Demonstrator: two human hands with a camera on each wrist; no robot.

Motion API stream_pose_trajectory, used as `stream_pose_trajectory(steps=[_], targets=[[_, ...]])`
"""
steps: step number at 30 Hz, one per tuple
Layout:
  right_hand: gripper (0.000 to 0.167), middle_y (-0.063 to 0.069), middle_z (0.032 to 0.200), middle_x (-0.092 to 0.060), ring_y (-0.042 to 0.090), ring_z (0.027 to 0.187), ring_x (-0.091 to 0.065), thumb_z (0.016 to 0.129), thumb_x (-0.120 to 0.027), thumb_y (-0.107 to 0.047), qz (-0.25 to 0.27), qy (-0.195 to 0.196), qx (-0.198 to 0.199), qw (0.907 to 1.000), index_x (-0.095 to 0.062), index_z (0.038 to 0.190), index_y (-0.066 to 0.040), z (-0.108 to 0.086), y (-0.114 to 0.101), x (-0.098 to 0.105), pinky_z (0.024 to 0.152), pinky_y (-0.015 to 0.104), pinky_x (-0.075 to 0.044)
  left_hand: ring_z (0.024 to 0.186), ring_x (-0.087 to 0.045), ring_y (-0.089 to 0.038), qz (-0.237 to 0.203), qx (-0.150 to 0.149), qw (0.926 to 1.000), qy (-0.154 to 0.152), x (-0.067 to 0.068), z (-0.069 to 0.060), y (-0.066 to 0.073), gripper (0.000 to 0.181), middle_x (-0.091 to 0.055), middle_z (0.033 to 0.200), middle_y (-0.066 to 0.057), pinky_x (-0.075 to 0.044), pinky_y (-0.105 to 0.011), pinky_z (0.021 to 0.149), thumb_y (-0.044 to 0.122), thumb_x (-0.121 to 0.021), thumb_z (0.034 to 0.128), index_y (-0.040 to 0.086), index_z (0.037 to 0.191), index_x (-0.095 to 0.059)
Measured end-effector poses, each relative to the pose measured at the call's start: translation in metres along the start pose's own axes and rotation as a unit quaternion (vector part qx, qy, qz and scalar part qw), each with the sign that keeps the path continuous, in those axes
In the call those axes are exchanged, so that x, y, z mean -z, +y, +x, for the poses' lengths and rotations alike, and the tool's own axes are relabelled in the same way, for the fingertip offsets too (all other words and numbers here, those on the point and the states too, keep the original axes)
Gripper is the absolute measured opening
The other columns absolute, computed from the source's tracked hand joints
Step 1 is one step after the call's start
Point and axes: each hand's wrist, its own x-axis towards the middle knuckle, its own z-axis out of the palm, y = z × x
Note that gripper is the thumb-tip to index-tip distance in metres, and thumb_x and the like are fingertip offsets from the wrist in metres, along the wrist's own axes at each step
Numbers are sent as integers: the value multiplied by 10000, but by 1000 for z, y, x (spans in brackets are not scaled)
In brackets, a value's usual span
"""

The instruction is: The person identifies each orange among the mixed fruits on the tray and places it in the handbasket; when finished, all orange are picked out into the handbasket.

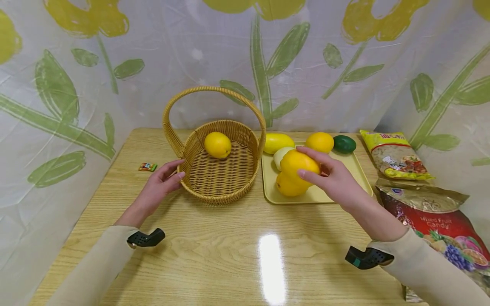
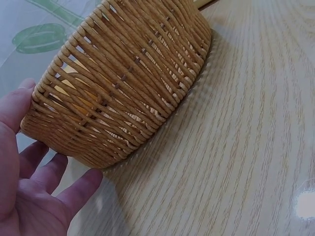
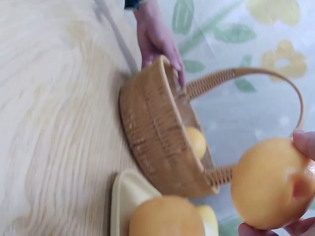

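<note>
My left hand (image 1: 162, 185) grips the left rim of the wicker basket (image 1: 220, 197); in the left wrist view the hand (image 2: 37, 191) lies against its woven side (image 2: 128, 83). One yellow fruit (image 1: 217, 145) lies inside the basket. With thumb and fingers, my right hand (image 1: 340, 180) holds an orange-yellow fruit (image 1: 300, 165) above the tray's front left part. Below it is another such fruit (image 1: 292, 186), partly hidden in the head view. The right wrist view shows the held fruit (image 3: 270, 184) between the fingertips, apart from the lower fruit (image 3: 166, 219).
On the yellow tray (image 1: 317, 199) are a long yellow fruit (image 1: 278, 143), a pale fruit (image 1: 282, 157), an orange one (image 1: 320, 142) and a dark green one (image 1: 344, 144). A small wrapped candy (image 1: 147, 167) lies left; two bags (image 1: 398, 157) (image 1: 440, 225) stand right.
</note>
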Motion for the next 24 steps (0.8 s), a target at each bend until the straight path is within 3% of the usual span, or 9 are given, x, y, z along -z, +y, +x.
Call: stream_pose_trajectory(steps=[15, 24], targets=[[549, -13, 1422, -461, 245, 1150, -532, 936, -686, -266, 153, -448, 288, 9985, -490, 1448, -290, 1, -17, -24, 901, 242, -521, 1410, -312, -333, -33, 20, 10000, 6, -1, -1, -1, 599, -217, 1600, -121, -498, -289, 973, 319, -555, 1009, 83, 1513, -335], [562, 4, 1376, -506, 257, 1088, -554, 919, -706, -305, 163, -553, 144, 9982, -497, 1440, -296, 9, -25, -35, 855, 289, -550, 1420, -299, -320, -45, 28, 10000, -23, 0, 0, 1, 594, -212, 1604, -108, -512, -228, 933, 314, -559, 1008, 92, 1513, -339]])
